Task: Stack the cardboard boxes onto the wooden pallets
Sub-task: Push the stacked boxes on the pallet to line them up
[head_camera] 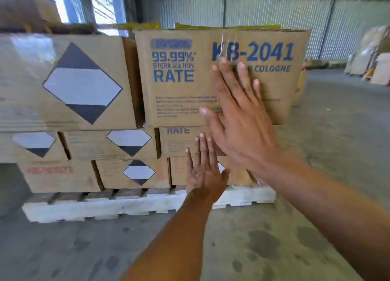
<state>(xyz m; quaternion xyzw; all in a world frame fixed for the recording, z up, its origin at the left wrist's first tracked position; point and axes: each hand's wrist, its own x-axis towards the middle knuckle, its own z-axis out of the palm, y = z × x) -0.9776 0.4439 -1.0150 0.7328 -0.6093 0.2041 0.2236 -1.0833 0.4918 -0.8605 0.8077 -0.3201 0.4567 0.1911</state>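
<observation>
Pressing looks like the step in hand: the right hand (238,120) lies flat, fingers straight and spread, on the front face of the top box (179,86) (the one printed KB-2041), gripping nothing. That box sits atop the stack on the wooden pallet (105,207), its long axis running left to right. Below the top box, the left hand (203,171) is flat and empty too, possibly touching the lower box (179,143). A push straight back suits the right hand, which is nearer.
</observation>
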